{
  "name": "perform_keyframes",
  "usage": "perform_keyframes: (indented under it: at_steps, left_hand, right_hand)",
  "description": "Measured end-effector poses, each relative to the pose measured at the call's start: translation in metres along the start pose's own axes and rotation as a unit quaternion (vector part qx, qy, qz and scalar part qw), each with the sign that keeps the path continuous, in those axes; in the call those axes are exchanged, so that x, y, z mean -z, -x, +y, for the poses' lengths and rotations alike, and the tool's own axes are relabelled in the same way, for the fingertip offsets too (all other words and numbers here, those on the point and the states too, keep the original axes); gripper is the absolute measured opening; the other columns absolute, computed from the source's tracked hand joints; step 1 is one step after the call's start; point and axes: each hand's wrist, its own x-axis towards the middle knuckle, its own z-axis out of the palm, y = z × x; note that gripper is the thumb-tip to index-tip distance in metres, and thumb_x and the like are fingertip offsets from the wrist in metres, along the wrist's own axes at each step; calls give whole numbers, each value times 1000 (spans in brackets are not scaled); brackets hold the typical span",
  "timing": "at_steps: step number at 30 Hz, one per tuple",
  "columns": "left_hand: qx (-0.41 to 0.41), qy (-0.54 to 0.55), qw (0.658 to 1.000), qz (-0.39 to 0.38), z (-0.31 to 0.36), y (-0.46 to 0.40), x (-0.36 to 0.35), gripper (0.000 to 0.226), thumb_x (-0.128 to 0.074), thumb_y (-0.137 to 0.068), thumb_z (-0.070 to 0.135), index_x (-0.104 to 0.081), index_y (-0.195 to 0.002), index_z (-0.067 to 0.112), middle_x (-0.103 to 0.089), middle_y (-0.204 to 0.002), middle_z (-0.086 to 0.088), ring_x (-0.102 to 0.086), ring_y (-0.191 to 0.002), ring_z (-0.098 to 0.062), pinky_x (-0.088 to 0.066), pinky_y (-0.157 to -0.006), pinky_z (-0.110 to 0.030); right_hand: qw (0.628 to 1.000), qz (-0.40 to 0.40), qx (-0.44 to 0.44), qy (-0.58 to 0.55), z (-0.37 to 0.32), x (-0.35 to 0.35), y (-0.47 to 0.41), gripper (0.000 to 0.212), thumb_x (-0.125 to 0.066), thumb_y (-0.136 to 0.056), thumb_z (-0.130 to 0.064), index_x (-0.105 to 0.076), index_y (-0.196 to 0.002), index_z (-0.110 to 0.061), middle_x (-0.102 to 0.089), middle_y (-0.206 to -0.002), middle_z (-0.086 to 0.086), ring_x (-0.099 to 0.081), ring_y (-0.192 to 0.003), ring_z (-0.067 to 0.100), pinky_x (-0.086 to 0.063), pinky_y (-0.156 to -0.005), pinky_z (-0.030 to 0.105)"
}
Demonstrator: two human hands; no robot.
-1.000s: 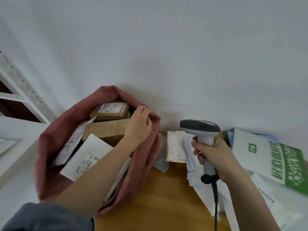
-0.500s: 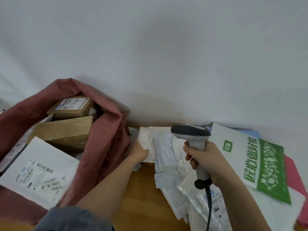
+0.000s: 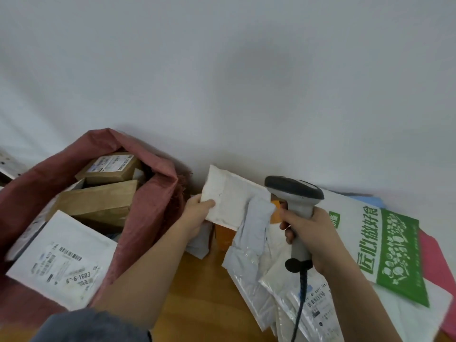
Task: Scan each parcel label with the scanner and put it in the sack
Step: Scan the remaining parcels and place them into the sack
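Left fingers [image 3: 208,203] curled over the near corner of a white padded mailer [image 3: 232,201], thumb on top, pinching it so the flat face tips up off the pile, probably to bring its label side round to the scanner; no label visible on the face turned this way, so a flip looks likely before any read. Left hand [image 3: 196,215] close beside the sack's mouth, a short carry once the scan is done. Right fingers [image 3: 287,218] wrapped tight round the grey handle of the scanner [image 3: 293,193], index finger apparently at the trigger, head pointed away toward the wall and over the lifted mailer, cable [image 3: 302,287] trailing down toward the wearer. Right hand [image 3: 311,233] held above the heap of unscanned parcels [image 3: 259,255], soft poly bags overlapping on the wooden bench [image 3: 197,297], one clear bag showing a barcode label near the cable. Further right, a white bag with a green printed panel [image 3: 387,245] over blue and pink envelopes, likewise waiting. At the left, the red woven sack [image 3: 153,208] slumped open against the wall, mouth wide for easy dropping, already holding two brown cartons [image 3: 98,203] and a white labelled envelope [image 3: 64,257]. Task judged partly done, a good many parcels left.
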Motion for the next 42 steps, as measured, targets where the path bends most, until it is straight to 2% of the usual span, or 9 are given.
perform_keyframes:
  at_steps: [7,10,13,17,21,24,29,36,42]
  left_hand:
    - [-122,98,987,-26,55,41,22,23,-53,-92,-3,-65,-108,8,-70,-109,-18,-71,-84,-26,-60,-66,-38]
    - [-135,150,978,-46,70,59,36,43,-51,-93,-5,-49,-134,10,-58,-133,-15,-66,-99,-28,-59,-77,-43]
    - [-117,144,980,-72,88,77,49,69,-49,-93,-6,-27,-151,23,-44,-137,-7,-62,-97,-24,-59,-60,-33]
    - [-57,65,985,-150,108,105,59,16,-42,-92,-13,-55,-92,-5,-53,-100,-15,-56,-89,-22,-57,-54,-22]
    - [-24,189,963,-191,122,122,70,9,-53,-96,9,-52,-97,1,-54,-93,-18,-59,-85,-28,-60,-56,-30]
    - [-62,235,952,-186,128,122,88,50,-65,-88,38,-47,-127,13,-54,-107,-19,-62,-82,-29,-59,-66,-34]
    - [-155,15,981,-114,104,115,113,92,-79,-77,33,-28,-150,11,-47,-141,-3,-56,-116,-18,-47,-98,-33]
    - [-55,33,962,-265,76,123,142,50,-78,-76,25,-62,-123,16,-68,-122,-8,-62,-117,-29,-46,-103,-47]
    - [-58,122,980,-147,81,120,159,20,-60,-95,13,-65,-113,7,-73,-106,-13,-72,-92,-27,-59,-73,-41]
  right_hand:
    - [989,80,67,-108,-10,-18,27,4,-70,-85,-11,-70,-82,-14,-71,-67,7,-54,-49,12,-50,-55,30]
    - [985,101,110,-90,-14,-33,40,11,-76,-80,-13,-69,-87,-17,-67,-62,7,-55,-48,11,-52,-54,28]
    - [978,108,173,-44,-18,-46,54,23,-80,-76,-14,-68,-92,-26,-74,-81,-3,-65,-66,10,-56,-66,30]
    - [971,97,216,43,-21,-60,66,34,-84,-72,-16,-65,-100,-25,-70,-97,-7,-65,-83,5,-54,-73,27]
    - [959,165,219,67,-21,-73,72,17,-78,-78,-13,-66,-84,-23,-71,-82,1,-65,-71,15,-57,-70,33]
    - [968,194,157,-22,-26,-74,74,15,-77,-79,-17,-64,-87,-17,-66,-70,5,-60,-56,15,-50,-52,27]
    - [967,158,94,-177,-35,-75,82,20,-78,-79,-10,-64,-92,-16,-60,-67,4,-55,-45,9,-49,-49,24]
    - [964,112,102,-220,-52,-91,94,17,-75,-81,-9,-63,-89,-16,-55,-53,0,-51,-44,9,-49,-51,24]
    - [978,109,153,-95,-64,-103,101,12,-68,-84,-4,-65,-92,-13,-66,-76,7,-53,-55,17,-49,-59,31]
